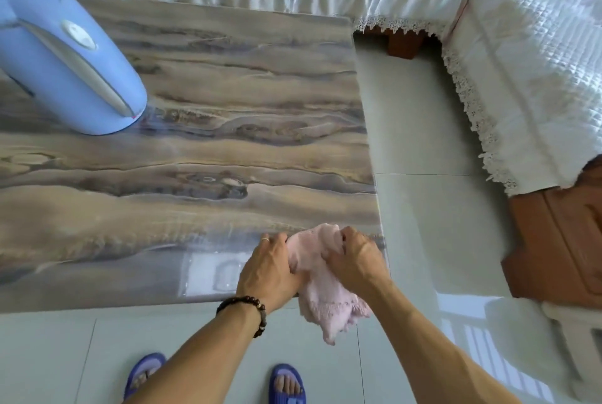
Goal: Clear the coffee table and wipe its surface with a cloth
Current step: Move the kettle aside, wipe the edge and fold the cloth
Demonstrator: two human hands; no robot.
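Cloth [321, 286], pale pink and bunched, sits between our two hands at the near right corner of the coffee table [202, 130], its upper part over the tabletop and its lower folds hanging past the near edge above the floor [423, 208]. Our left hand [272, 268] grips the cloth from the left with curled fingers, a ring on one finger and a dark bead bracelet [247, 311] at the wrist. Our right hand [353, 260] clutches it from the right, fingers closed over a gathered fold. We see the table's glossy top streaked in brown and grey, with a large pale blue appliance [65, 58] standing on its far left part, well apart from the cloth. Beyond the table and along the right runs a sofa [521, 55] under a white quilted cover with lace trim. Below, on the pale tiled floor, our feet wear blue slippers [288, 385].
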